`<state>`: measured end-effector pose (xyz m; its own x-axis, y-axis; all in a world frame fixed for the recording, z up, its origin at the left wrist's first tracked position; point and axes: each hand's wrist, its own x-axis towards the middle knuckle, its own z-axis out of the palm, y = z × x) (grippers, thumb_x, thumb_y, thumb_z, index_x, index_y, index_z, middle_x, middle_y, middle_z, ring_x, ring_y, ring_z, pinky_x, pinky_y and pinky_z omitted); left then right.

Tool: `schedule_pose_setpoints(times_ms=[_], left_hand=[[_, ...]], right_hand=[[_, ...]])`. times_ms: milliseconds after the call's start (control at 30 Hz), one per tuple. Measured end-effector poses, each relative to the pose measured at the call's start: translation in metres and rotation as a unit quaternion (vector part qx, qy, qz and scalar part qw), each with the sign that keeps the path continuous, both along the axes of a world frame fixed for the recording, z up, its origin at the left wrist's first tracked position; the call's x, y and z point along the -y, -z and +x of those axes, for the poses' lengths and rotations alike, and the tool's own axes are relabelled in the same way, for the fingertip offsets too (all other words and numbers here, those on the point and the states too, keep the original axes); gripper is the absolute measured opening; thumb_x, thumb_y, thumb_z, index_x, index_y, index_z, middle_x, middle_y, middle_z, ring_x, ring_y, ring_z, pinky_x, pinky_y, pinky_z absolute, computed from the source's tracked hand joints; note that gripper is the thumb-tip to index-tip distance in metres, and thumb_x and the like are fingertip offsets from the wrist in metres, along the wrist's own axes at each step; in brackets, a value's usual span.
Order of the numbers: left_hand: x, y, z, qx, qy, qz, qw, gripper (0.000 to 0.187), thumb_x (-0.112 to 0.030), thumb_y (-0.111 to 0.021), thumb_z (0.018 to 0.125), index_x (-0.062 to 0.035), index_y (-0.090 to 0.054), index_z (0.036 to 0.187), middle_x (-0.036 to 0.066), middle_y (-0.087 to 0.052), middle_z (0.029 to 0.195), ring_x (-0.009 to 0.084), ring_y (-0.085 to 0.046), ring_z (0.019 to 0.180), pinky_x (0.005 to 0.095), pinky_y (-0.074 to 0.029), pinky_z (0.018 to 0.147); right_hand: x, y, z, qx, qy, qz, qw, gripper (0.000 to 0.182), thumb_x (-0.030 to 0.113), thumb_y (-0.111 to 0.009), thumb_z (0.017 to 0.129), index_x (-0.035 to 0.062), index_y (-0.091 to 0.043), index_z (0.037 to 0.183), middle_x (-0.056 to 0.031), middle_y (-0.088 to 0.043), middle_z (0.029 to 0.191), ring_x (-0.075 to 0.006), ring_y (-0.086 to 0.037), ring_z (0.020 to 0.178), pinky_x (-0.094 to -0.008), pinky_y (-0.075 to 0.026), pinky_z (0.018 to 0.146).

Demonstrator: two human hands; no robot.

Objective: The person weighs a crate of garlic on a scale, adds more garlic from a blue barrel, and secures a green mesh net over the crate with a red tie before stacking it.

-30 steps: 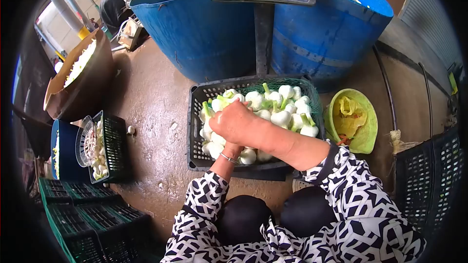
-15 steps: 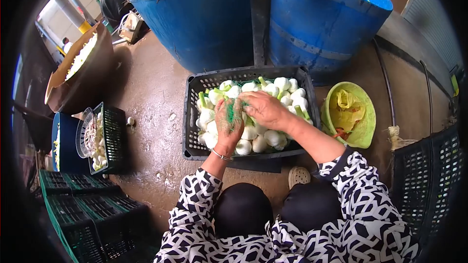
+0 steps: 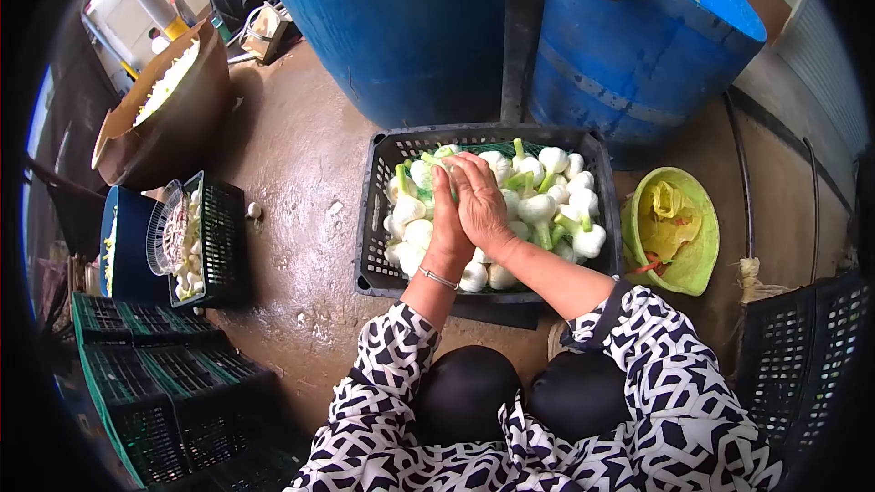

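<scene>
Above the white bulbs (image 3: 536,210), palms together.
Left hand (image 3: 447,223) and right hand (image 3: 483,208), more open earlier, now press close, likely working something between; what, I cannot tell.

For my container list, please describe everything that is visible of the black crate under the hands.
The open black crate is rectangular, looks plastic, and has small holes in its walls. It stands upright before the scale's post. White garlic bulbs with green stems fill much of it; green netting shows inside its back wall. The left hand and right hand are over it, clear of its rim.
</scene>
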<state>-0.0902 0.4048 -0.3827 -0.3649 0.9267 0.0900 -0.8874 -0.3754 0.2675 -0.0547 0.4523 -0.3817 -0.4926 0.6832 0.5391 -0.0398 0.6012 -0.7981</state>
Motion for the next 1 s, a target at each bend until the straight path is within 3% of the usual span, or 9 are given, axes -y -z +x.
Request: schedule_pose_setpoints(times_ms=[167,333,367,433,500,567,633,767,1000], left_hand=[[0.023,-0.012,-0.013,0.012,-0.037,-0.112,0.993,0.092,-0.08,-0.044,0.077,-0.0048,-0.045,0.129,0.013,-0.051,0.127,0.0267,-0.049,0.118,0.0397,-0.037,0.104],[0.047,-0.025,-0.02,-0.23,-0.099,-0.111,0.962,0.089,-0.067,-0.059,0.078,-0.0041,-0.037,0.137,0.013,-0.036,0.145,0.0277,-0.03,0.136,0.0384,-0.018,0.114],[0.054,-0.032,-0.029,-0.36,-0.141,-0.093,0.917,0.093,-0.064,-0.064,0.076,-0.003,-0.035,0.139,0.014,-0.031,0.149,0.0301,-0.025,0.139,0.0394,-0.014,0.115],[0.085,-0.046,-0.044,-0.761,-0.298,-0.254,0.517,0.107,-0.062,-0.072,0.067,0.0002,-0.029,0.142,0.019,-0.028,0.149,0.0365,-0.017,0.141,0.0464,-0.009,0.115],[0.079,-0.034,-0.035,-0.82,-0.257,-0.301,0.414,0.122,-0.068,-0.074,0.058,-0.0004,-0.023,0.145,0.022,-0.024,0.15,0.0381,-0.015,0.142,0.0479,-0.006,0.115],[0.05,-0.012,-0.016,-0.841,-0.141,-0.256,0.455,0.105,-0.056,-0.078,0.063,-0.0016,-0.033,0.141,0.024,-0.037,0.141,0.0401,-0.023,0.137,0.0462,-0.01,0.114],[0.019,0.023,-0.014,-0.675,0.023,-0.312,0.668,0.09,-0.046,-0.078,0.069,-0.0012,-0.04,0.137,0.022,-0.045,0.135,0.0392,-0.032,0.132,0.0439,-0.021,0.112],[0.0,0.05,-0.022,-0.789,-0.234,-0.261,0.504,0.075,-0.043,-0.069,0.076,-0.0021,-0.044,0.134,0.02,-0.046,0.135,0.0367,-0.033,0.133,0.0435,-0.02,0.112],[-0.001,0.051,-0.036,-0.795,-0.221,-0.297,0.481,0.052,-0.037,-0.053,0.089,-0.0038,-0.051,0.128,0.016,-0.049,0.135,0.0324,-0.035,0.133,0.0429,-0.02,0.112]], right_hand=[[0.001,-0.007,-0.014,0.062,0.007,0.089,0.994,0.025,0.026,-0.053,0.094,0.0051,-0.052,0.08,-0.0121,-0.058,0.076,-0.0356,-0.056,0.074,-0.0439,-0.046,0.065],[-0.034,-0.024,-0.011,-0.05,-0.049,-0.303,0.95,0.045,0.042,-0.055,0.094,0.0057,-0.056,0.069,-0.0017,-0.047,0.055,-0.0125,-0.045,0.05,-0.0301,-0.041,0.051],[-0.035,-0.04,-0.004,-0.083,-0.055,-0.372,0.923,0.046,0.044,-0.056,0.094,0.006,-0.058,0.069,0.0014,-0.046,0.056,-0.0073,-0.043,0.052,-0.0263,-0.039,0.05],[-0.028,-0.057,0.0,-0.071,-0.059,-0.364,0.927,0.045,0.045,-0.058,0.092,0.0088,-0.056,0.066,0.0031,-0.046,0.058,-0.006,-0.04,0.053,-0.0229,-0.034,0.052],[-0.017,-0.064,0.001,-0.03,-0.119,-0.191,0.974,0.045,0.039,-0.057,0.095,0.0025,-0.055,0.067,0.0044,-0.044,0.056,-0.0068,-0.037,0.054,-0.0264,-0.034,0.05],[-0.006,-0.059,-0.002,-0.034,-0.122,0.001,0.992,0.041,0.03,-0.06,0.092,0.0006,-0.053,0.065,-0.009,-0.048,0.053,-0.0177,-0.041,0.048,-0.033,-0.037,0.047],[-0.008,-0.066,0.0,0.011,-0.104,0.147,0.984,0.046,0.038,-0.058,0.091,0.0043,-0.054,0.06,-0.0146,-0.052,0.054,-0.0318,-0.056,0.051,-0.0399,-0.045,0.048],[0.006,-0.052,-0.003,0.203,-0.075,0.385,0.897,0.029,0.028,-0.054,0.084,0.0084,-0.066,0.066,-0.015,-0.064,0.063,-0.0333,-0.065,0.062,-0.0645,-0.046,0.068],[0.011,-0.041,0.024,0.178,-0.063,0.32,0.929,0.027,0.026,-0.054,0.084,0.0035,-0.067,0.077,-0.0175,-0.066,0.083,-0.033,-0.064,0.085,-0.0642,-0.043,0.076]])
